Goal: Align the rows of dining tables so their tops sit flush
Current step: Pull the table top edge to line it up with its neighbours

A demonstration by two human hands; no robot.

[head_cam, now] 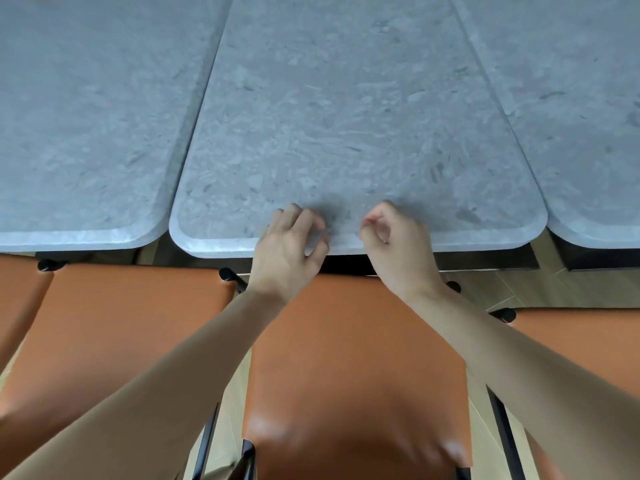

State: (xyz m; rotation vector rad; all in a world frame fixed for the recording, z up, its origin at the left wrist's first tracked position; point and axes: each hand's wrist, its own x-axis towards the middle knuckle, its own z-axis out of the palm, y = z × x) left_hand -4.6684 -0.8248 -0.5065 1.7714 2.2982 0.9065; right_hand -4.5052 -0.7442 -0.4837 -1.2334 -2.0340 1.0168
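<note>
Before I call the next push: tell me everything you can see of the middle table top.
The middle table top is a grey, stone-look slab with mottled flecks, rounded near corners and a bevelled rim. It lies flat between two matching tops, narrow seams on both sides. Its near edge sits slightly closer to the camera than the left neighbour's. The left hand and right hand rest curled over its near edge. An orange chair seat stands just below.

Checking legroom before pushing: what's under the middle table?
Under the middle table only a dark frame and floor show; its top hides any legs.
</note>
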